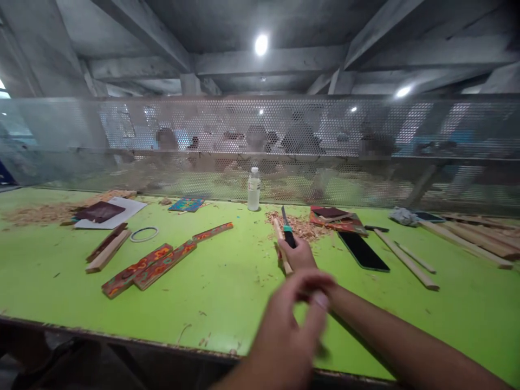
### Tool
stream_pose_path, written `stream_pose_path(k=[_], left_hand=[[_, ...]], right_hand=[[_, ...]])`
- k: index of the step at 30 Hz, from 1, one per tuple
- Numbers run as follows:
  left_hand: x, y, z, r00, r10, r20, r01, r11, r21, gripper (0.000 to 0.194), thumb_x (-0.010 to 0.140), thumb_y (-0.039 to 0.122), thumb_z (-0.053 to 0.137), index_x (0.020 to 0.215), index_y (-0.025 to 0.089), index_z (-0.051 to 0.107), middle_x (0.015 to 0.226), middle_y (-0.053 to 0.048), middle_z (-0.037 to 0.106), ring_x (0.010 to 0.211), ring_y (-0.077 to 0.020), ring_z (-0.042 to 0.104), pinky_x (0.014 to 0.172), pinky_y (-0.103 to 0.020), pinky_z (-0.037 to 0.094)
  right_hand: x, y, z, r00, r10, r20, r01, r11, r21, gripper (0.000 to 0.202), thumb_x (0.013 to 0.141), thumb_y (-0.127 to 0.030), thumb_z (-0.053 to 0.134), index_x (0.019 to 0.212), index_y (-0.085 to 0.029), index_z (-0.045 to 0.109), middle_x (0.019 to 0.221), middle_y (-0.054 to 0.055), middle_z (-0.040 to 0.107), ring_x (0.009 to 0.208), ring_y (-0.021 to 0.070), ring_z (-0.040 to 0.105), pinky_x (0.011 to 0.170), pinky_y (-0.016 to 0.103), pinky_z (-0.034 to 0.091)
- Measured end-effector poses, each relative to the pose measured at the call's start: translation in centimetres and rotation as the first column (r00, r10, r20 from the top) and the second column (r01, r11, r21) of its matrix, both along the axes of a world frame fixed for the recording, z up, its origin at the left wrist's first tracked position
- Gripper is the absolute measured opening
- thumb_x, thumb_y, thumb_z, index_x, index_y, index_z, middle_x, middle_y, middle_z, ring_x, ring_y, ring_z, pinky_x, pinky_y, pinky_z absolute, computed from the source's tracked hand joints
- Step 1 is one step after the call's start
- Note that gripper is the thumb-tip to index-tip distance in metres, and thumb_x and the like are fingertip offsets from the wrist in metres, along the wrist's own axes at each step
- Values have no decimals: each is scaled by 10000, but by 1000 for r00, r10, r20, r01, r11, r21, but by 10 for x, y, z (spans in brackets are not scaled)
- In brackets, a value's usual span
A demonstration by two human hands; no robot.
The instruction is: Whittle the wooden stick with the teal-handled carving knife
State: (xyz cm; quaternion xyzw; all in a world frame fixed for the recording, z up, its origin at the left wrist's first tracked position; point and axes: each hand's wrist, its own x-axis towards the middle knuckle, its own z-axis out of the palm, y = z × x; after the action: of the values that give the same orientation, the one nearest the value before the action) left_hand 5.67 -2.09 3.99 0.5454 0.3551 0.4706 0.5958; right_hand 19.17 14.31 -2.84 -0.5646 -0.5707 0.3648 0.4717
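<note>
The knife [288, 236] is clamped in the grip of the right hand [300, 255] above the tabletop [219, 303], its blade pointed forward over the wood shavings [312, 227], and a wooden stick [278, 229] is seen just beside it, though whether this is also held cannot be told. The left hand [286, 325], blurred, is placed nearer the camera with thumb and fingers curled but apart, and contact with the right forearm [377, 322] cannot be made out. A phone [363, 251] is laid to the right.
</note>
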Motion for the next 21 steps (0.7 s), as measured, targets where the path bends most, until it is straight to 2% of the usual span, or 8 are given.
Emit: stream_pose_path(k=[2, 4, 6, 8, 11, 14, 18, 21], left_hand=[[-7, 53, 2, 994, 112, 5, -111, 992, -54, 297, 1001, 319, 636, 1287, 238, 623, 1346, -91, 631, 1134, -242, 639, 877, -364, 572], [-15, 100, -2, 978, 209, -14, -209, 970, -127, 279, 974, 303, 637, 1245, 243, 606, 1323, -95, 620, 1156, -234, 607, 827, -287, 531], [-23, 133, -9, 978, 205, -34, -208, 961, -181, 230, 949, 336, 651, 1143, 216, 622, 1220, -108, 647, 1103, -227, 619, 799, -265, 510], [-28, 150, -16, 990, 140, -26, -142, 968, -207, 186, 941, 361, 653, 1011, 189, 650, 1037, -94, 688, 972, -209, 647, 764, -263, 515], [-33, 159, -22, 998, 69, -11, -70, 977, -202, 159, 888, 326, 718, 893, 176, 667, 843, -44, 669, 806, -167, 626, 675, -223, 491], [-37, 162, -25, 998, 53, 24, -48, 980, -194, 187, 868, 341, 728, 921, 177, 655, 726, 13, 607, 650, -120, 561, 589, -192, 441], [-43, 156, -26, 997, -25, 74, 41, 971, -235, 210, 886, 403, 623, 975, 217, 585, 581, 87, 469, 484, -108, 492, 494, -205, 417], [-45, 148, -22, 992, -111, 59, 122, 964, -237, 171, 844, 345, 658, 922, 212, 585, 539, 113, 413, 384, -59, 327, 394, -169, 283]], right_hand=[[-1, -2, 1, 999, 31, 41, -34, 996, 79, 226, 1008, -373, 662, 1053, -153, 680, 963, 20, 699, 777, 155, 675, 711, 326, 581], [-2, -6, 4, 994, 74, 82, -86, 984, 154, 197, 990, -341, 660, 904, -164, 666, 782, -17, 656, 665, 139, 614, 650, 292, 524], [-5, -12, 8, 984, 132, 123, -156, 965, 210, 165, 952, -300, 638, 830, -190, 655, 672, -27, 619, 619, 153, 566, 607, 280, 463], [-7, -19, 12, 965, 196, 172, -234, 940, 246, 75, 895, -258, 635, 874, -201, 680, 691, -22, 639, 643, 168, 560, 614, 279, 433], [-9, -30, 18, 928, 278, 248, -339, 905, 255, 112, 841, -212, 629, 931, -207, 696, 732, -24, 665, 649, 163, 545, 630, 270, 413], [-6, -36, 23, 897, 320, 305, -397, 887, 237, 67, 874, -265, 632, 882, -214, 675, 714, -30, 639, 632, 153, 518, 620, 263, 393], [9, -30, 27, 914, 234, 333, -314, 926, 211, 179, 953, -379, 584, 912, -216, 644, 707, -21, 603, 618, 164, 499, 586, 273, 367], [23, -19, 28, 919, 170, 357, -253, 946, 202, 234, 955, -438, 589, 905, -213, 633, 725, -2, 608, 638, 183, 511, 596, 290, 371]])
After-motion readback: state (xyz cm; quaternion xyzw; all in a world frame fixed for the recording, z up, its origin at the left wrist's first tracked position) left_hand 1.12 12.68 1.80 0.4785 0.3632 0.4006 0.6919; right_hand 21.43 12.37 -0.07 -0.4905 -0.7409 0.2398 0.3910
